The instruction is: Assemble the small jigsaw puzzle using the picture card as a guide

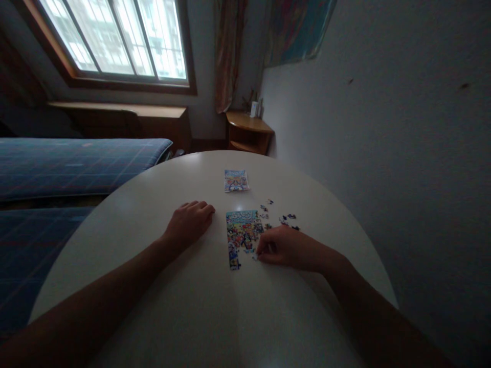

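A partly assembled jigsaw puzzle [242,232] with a colourful crowded picture lies on the white round table [192,312]. Its top and left side are joined, while the lower right is ragged. My right hand [286,248] is at that ragged edge, thumb and forefinger pinched on a small light puzzle piece [255,257], mostly covered by the fingertips. To the left of the puzzle, my left hand [191,221] rests palm down on the tabletop, fingers loosely laid out, holding nothing. Several loose puzzle pieces [288,217] are scattered beyond my right hand; some may be hidden under it.
Farther back on the table is a small printed picture sheet or packet [236,181]. A bed with a blue plaid cover [76,166] stands left of the table. The wall [402,179] runs along the right, and a wooden corner shelf [249,122] is behind.
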Action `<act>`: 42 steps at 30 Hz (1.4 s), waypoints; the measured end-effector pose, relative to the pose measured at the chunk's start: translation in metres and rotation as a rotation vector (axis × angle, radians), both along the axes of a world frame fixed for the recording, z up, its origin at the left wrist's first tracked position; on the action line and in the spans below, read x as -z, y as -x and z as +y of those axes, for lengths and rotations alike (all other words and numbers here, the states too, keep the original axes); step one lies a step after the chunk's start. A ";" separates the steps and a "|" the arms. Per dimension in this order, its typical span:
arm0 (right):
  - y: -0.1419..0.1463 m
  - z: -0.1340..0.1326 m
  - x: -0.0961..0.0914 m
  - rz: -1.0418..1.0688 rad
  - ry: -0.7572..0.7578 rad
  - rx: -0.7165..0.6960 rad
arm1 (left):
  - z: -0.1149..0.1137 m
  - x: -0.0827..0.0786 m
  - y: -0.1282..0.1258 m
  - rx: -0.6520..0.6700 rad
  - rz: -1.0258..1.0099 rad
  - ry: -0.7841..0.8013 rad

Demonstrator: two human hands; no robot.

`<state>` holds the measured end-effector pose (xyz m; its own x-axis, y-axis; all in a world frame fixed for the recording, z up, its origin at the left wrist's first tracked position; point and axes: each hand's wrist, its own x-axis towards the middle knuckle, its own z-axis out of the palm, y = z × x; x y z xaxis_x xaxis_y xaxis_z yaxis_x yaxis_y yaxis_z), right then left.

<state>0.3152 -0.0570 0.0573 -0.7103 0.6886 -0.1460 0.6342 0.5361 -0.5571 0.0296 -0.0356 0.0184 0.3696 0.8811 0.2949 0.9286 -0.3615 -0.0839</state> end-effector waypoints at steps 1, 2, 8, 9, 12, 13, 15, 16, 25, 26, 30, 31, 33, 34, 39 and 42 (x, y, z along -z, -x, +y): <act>0.000 0.000 0.000 -0.004 0.002 0.001 | 0.000 0.000 0.000 0.006 0.016 -0.008; 0.000 0.000 0.000 -0.007 0.005 0.001 | 0.000 0.000 0.001 0.010 0.027 -0.015; -0.006 0.001 -0.007 0.006 -0.007 -0.001 | 0.001 0.000 0.004 0.009 0.013 -0.053; -0.009 0.003 -0.009 0.009 -0.029 0.020 | 0.002 0.000 0.005 0.007 0.004 -0.057; -0.021 0.010 -0.012 0.008 -0.085 0.104 | 0.002 -0.001 0.007 -0.005 -0.033 -0.063; -0.025 0.012 -0.012 0.006 -0.084 0.130 | 0.002 -0.002 0.007 -0.011 -0.051 -0.065; -0.032 0.018 -0.012 0.002 -0.060 0.170 | 0.001 -0.003 0.007 -0.019 -0.107 -0.065; -0.035 0.020 -0.012 -0.001 -0.051 0.181 | 0.000 -0.003 0.007 -0.010 -0.146 -0.059; -0.022 0.020 -0.002 0.068 -0.139 0.169 | -0.022 0.000 -0.023 0.233 -0.809 0.151; -0.017 0.017 -0.002 0.081 -0.162 0.161 | -0.025 0.000 -0.027 0.240 -0.874 0.211; 0.006 0.003 -0.004 0.161 -0.214 0.139 | -0.031 0.002 -0.037 0.222 -1.036 0.345; 0.011 0.000 -0.005 0.189 -0.221 0.150 | -0.032 0.001 -0.038 0.221 -1.057 0.354; 0.020 -0.006 -0.003 0.226 -0.263 0.191 | -0.034 0.000 -0.039 0.240 -1.089 0.368; 0.024 -0.008 -0.001 0.236 -0.301 0.203 | -0.035 -0.001 -0.039 0.262 -1.104 0.379; 0.031 -0.009 0.010 0.298 -0.530 0.109 | -0.039 -0.006 -0.041 0.407 -1.164 0.414; 0.028 -0.007 0.007 0.287 -0.698 0.012 | -0.040 -0.006 -0.040 0.478 -1.223 0.450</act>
<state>0.2876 -0.0645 0.0499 -0.6466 0.5615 0.5164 0.5235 0.8190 -0.2351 0.0699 -0.0757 0.0246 0.3746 0.8482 0.3744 0.1068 -0.4406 0.8913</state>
